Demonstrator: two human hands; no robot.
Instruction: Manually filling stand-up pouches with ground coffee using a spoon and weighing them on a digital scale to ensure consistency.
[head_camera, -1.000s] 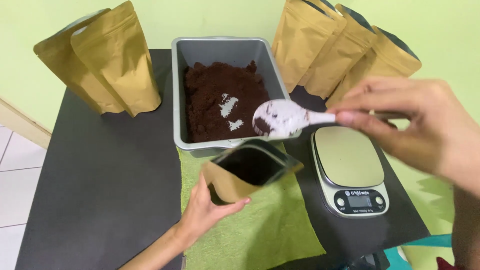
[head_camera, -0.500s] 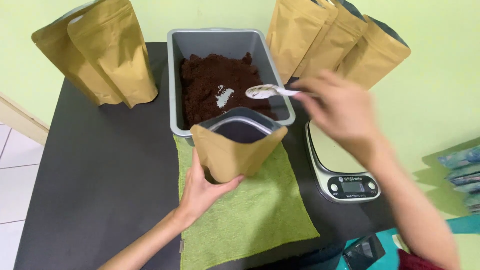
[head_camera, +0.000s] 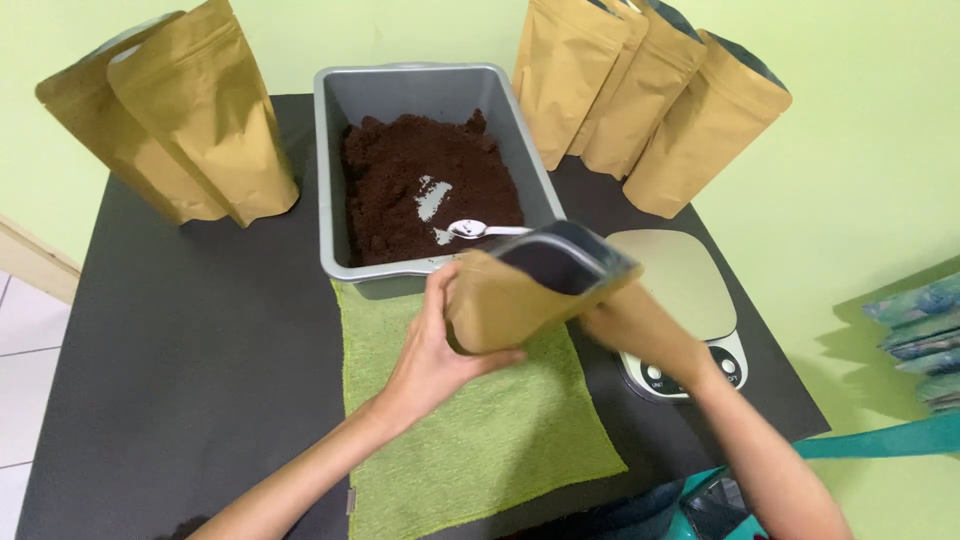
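I hold an open brown paper pouch (head_camera: 510, 295) with both hands above a green towel (head_camera: 470, 440). My left hand (head_camera: 435, 345) grips its bottom left side. My right hand (head_camera: 640, 325) holds its right side, partly hidden behind the pouch. The pouch is tilted to the right, its dark mouth facing the scale (head_camera: 690, 290). A white spoon (head_camera: 475, 230) lies in the dark brown powder (head_camera: 420, 185) inside the grey tray (head_camera: 335, 180), with no hand on it.
Two brown pouches (head_camera: 190, 120) stand at the back left of the black table (head_camera: 170, 340). Several more pouches (head_camera: 650, 95) stand at the back right. The scale sits near the table's right edge. Blue packets (head_camera: 925, 320) lie off to the right.
My right hand has left the spoon in the tray and come to the pouch. The pouch is lifted and tipped toward the scale.
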